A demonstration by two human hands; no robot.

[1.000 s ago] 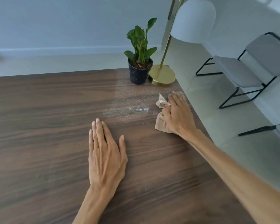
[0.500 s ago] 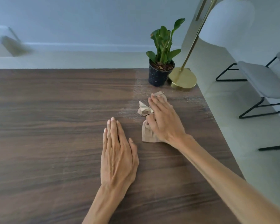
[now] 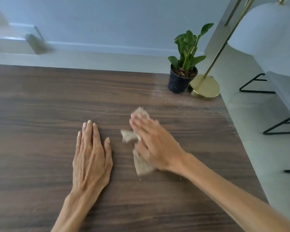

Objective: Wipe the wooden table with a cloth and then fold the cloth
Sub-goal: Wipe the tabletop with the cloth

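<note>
A dark wooden table (image 3: 40, 106) fills most of the view. My right hand (image 3: 154, 141) presses flat on a crumpled beige cloth (image 3: 141, 166) near the table's middle right; the hand is blurred with motion. Bits of the cloth stick out past the fingertips, beside the thumb and under the wrist. My left hand (image 3: 92, 156) lies flat on the wood, palm down, fingers together, a short gap to the left of the cloth. A pale damp streak shows on the wood toward the right back corner.
A small green plant in a black pot (image 3: 182, 81) stands at the table's back right corner, next to a brass lamp base (image 3: 205, 88) with a white shade (image 3: 266, 34) overhead. The table's right edge runs close by; grey chairs (image 3: 286, 91) stand beyond it.
My right hand has slid the cloth leftward and toward me, away from the lamp and plant. My left hand has stayed flat on the table. The view has shifted left.
</note>
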